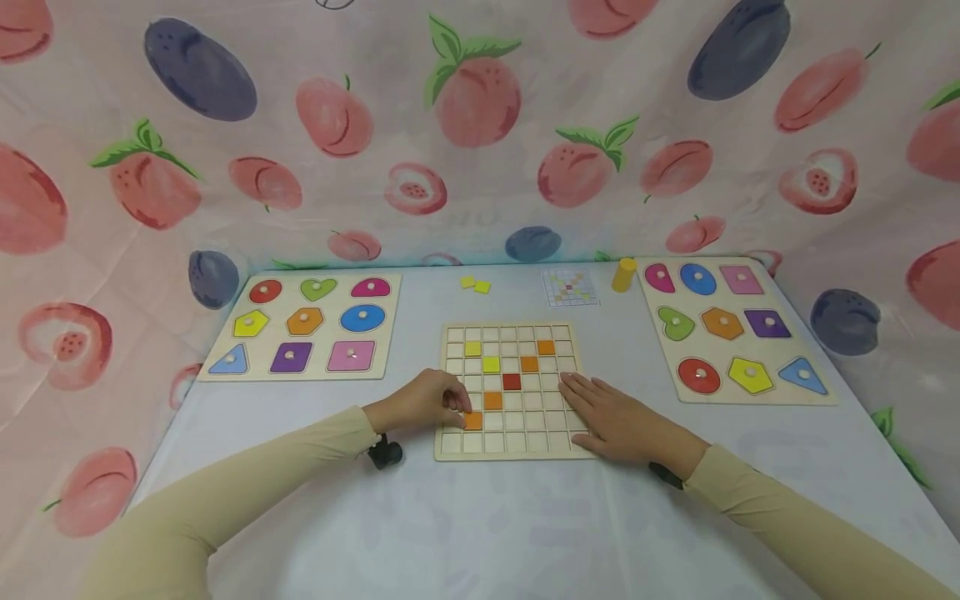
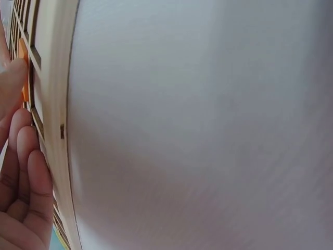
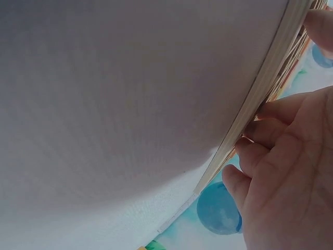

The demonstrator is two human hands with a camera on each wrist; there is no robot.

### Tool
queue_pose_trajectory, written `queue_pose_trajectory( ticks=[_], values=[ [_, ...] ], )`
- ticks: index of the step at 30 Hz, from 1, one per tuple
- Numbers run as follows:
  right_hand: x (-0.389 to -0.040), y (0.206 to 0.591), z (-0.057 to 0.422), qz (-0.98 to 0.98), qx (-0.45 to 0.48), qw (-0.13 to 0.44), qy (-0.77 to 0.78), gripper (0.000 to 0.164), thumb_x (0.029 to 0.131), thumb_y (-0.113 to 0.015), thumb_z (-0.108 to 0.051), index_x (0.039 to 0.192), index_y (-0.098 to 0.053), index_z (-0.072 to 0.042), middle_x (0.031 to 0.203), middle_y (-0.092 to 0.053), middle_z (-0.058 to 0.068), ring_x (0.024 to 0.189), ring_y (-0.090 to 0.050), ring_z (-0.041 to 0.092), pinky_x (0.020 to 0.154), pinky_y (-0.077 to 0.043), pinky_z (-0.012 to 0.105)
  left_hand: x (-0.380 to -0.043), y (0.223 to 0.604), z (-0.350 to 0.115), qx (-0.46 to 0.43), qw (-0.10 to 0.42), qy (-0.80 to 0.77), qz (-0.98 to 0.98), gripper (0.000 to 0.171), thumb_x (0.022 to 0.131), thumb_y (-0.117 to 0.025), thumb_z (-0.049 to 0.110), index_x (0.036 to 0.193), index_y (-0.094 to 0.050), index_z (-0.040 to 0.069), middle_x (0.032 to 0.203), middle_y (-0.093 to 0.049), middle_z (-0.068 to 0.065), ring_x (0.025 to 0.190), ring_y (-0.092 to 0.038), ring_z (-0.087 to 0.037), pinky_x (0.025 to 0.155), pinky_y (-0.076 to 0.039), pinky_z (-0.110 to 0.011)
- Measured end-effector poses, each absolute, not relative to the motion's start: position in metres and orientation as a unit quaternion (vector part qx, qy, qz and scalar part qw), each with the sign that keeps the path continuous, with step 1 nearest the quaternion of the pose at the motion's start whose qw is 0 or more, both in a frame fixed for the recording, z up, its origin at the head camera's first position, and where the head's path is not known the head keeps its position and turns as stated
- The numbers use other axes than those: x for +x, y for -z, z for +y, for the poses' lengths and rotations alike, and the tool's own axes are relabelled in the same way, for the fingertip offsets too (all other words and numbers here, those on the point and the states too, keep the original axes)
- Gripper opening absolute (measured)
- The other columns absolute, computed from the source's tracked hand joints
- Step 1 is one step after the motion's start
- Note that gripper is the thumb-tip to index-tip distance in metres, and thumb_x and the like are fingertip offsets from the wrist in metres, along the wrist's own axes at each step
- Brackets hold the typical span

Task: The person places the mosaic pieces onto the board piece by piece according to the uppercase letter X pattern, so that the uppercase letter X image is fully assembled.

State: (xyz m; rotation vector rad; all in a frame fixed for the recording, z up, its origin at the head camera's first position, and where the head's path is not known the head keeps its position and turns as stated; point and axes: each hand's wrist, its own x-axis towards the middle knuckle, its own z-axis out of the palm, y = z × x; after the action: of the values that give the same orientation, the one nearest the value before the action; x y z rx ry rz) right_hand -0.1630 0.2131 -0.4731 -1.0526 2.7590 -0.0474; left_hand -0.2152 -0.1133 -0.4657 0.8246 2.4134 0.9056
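A wooden grid board (image 1: pixel 517 455) lies on the table in the head view. My left hand (image 1: pixel 426 400) is over its lower left part, thumb and forefinger pinching an orange square tile (image 1: pixel 473 422) at a grid cell. In the left wrist view that orange tile (image 2: pixel 23 49) stands slightly above the grid lines, partly hidden by the thumb. My right hand (image 1: pixel 618 418) rests on the board's right edge with fingers extended. A red tile (image 1: pixel 512 382) sits mid-board, with an orange tile (image 1: pixel 492 401) below left, others up right, and a yellow tile (image 1: pixel 491 364) up left.
Behind the board lie two loose yellow tiles (image 1: pixel 482 287), a printed pattern card (image 1: pixel 570 287) and an upright yellow cylinder-like piece (image 1: pixel 624 275). Shape puzzle boards stand at the left (image 1: pixel 360 372) and right (image 1: pixel 667 367). A fruit-print cloth (image 1: pixel 480 183) hangs behind the table.
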Motion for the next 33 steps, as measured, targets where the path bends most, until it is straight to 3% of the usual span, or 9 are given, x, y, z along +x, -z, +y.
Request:
queue_pose_trajectory(
  ticks=[7,21,26,33],
  values=[
    [-0.163,0.471,0.212,0.928,-0.36,0.091,0.019,0.075,0.093,-0.05,-0.045,0.147,-0.024,0.0,0.155,-0.023,0.015,0.143,-0.023,0.03,0.114,-0.026,0.047,-0.218,0.46,-0.114,0.297,0.223,-0.323,0.87,0.01,0.076,-0.078,0.015,0.082,-0.07,0.015,0.073,-0.062,0.006,0.071,-0.053,-0.01,0.065,-0.046,-0.019],
    [-0.18,0.471,0.218,0.935,-0.336,0.113,-0.003,0.084,0.089,-0.052,-0.054,0.149,-0.021,-0.004,0.157,-0.019,0.012,0.145,-0.018,0.029,0.115,-0.024,0.047,-0.231,0.453,-0.115,0.296,0.189,-0.335,0.874,0.012,0.075,-0.078,0.016,0.084,-0.071,0.012,0.075,-0.064,0.004,0.069,-0.054,-0.009,0.064,-0.048,-0.019],
    [-0.187,0.464,0.22,0.933,-0.344,0.109,0.002,0.08,0.089,-0.054,-0.052,0.146,-0.029,-0.002,0.156,-0.022,0.014,0.144,-0.02,0.031,0.115,-0.024,0.049,-0.239,0.451,-0.117,0.305,0.165,-0.342,0.874,0.01,0.077,-0.077,0.016,0.084,-0.072,0.012,0.08,-0.068,0.002,0.07,-0.055,-0.008,0.066,-0.049,-0.018],
    [-0.197,0.459,0.222,0.939,-0.328,0.104,0.01,0.076,0.09,-0.055,-0.048,0.147,-0.028,-0.005,0.155,-0.026,0.011,0.144,-0.021,0.029,0.116,-0.022,0.048,-0.251,0.449,-0.12,0.294,0.141,-0.34,0.882,0.01,0.079,-0.075,0.018,0.086,-0.072,0.011,0.081,-0.068,0.001,0.072,-0.055,-0.009,0.068,-0.049,-0.019]
  ],
)
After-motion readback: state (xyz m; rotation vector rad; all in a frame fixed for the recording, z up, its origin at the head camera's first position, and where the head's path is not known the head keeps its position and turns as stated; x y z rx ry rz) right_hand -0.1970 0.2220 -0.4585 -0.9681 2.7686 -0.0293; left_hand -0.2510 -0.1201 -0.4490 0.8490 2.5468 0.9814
